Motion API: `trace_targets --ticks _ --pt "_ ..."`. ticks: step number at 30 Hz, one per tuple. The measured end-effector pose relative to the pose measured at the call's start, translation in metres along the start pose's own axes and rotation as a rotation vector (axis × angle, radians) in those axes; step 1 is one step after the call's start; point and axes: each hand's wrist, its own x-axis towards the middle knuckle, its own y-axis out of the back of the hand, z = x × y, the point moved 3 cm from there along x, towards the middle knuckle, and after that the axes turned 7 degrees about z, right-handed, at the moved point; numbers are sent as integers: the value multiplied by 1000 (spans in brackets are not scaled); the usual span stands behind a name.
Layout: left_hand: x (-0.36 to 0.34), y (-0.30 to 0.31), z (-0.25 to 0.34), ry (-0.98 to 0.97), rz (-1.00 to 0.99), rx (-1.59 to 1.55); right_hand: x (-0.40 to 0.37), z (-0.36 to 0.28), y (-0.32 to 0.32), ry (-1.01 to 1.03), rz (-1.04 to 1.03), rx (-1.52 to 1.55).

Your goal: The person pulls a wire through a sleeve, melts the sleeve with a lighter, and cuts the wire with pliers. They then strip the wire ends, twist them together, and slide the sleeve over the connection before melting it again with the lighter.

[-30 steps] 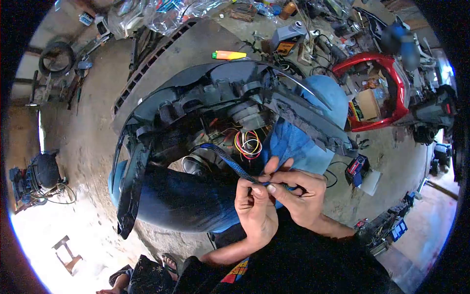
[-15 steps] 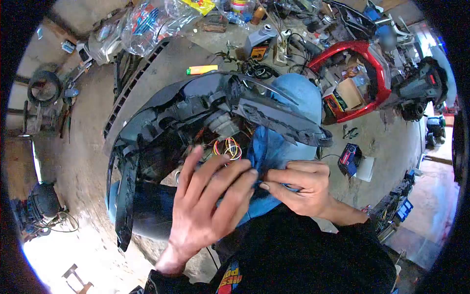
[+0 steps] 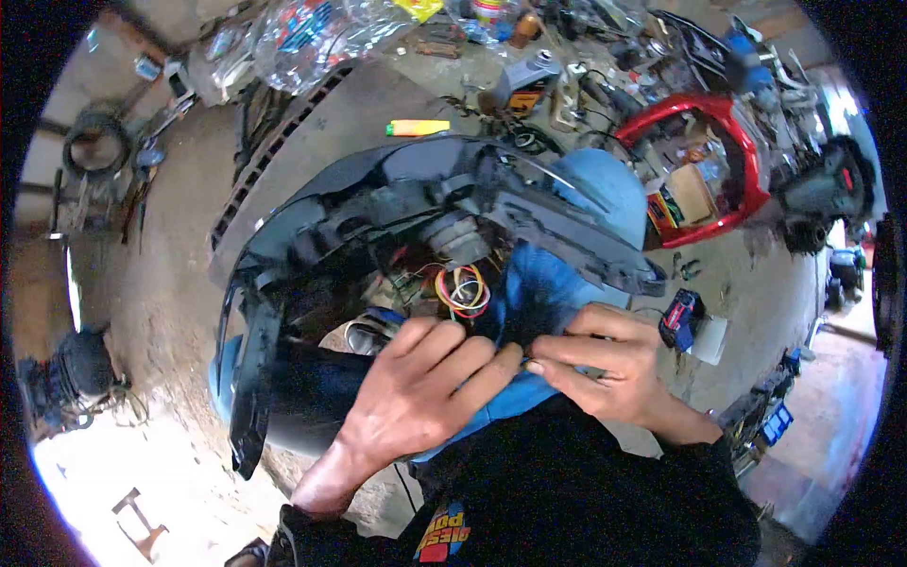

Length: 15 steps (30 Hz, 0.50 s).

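Observation:
A curved black plastic vehicle housing [image 3: 378, 203], looking like a headlight or fairing assembly, rests across my lap over blue jeans [image 3: 605, 189]. Inside its curve, a loop of red, yellow and white wires [image 3: 463, 291] hangs below a grey round socket [image 3: 458, 238]. My left hand [image 3: 425, 383] is closed, its fingers curled and its fingertips meeting those of my right. Thumb and forefinger of my right hand [image 3: 605, 364] pinch together at the same spot. Whatever lies between the fingertips is too small and hidden to name.
On the floor ahead are a yellow-and-green box [image 3: 418, 128], a grey oil bottle [image 3: 529, 80] and a red plastic frame [image 3: 746, 170]. A small dark box [image 3: 678, 317] lies at the right. Clear plastic bags [image 3: 312, 42] and mixed parts line the back.
My left hand's fingers have gone from spread out to curled, meeting the right fingertips. The wire loop is less covered. The whole view has shifted slightly.

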Motion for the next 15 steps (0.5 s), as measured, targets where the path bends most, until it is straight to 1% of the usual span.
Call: trace_targets --ticks 1,2,3,4,6,7,10,13,15 --pt "0 -2 0 -8 -15 6 -2 2 -1 47 12 -18" --pt "0 -5 -1 -16 -30 10 -3 4 -1 50 5 -14" --pt "-2 -9 -3 -37 18 1 -5 4 -2 52 0 -12" --pt "-2 -10 -3 -26 -9 8 -7 5 -2 51 -3 -12" --pt "-3 -13 -3 -13 -64 9 -8 3 -2 11 -26 9" --pt "-3 -17 -3 -16 -36 9 -8 3 -1 1 -41 4" --pt "-3 -20 -5 -22 -74 0 -9 6 1 -21 -64 39" --pt "1 -20 -6 84 -89 -51 -7 10 4 -47 -70 65" --pt "1 -19 -8 72 -118 -15 -6 11 5 -62 -60 82"
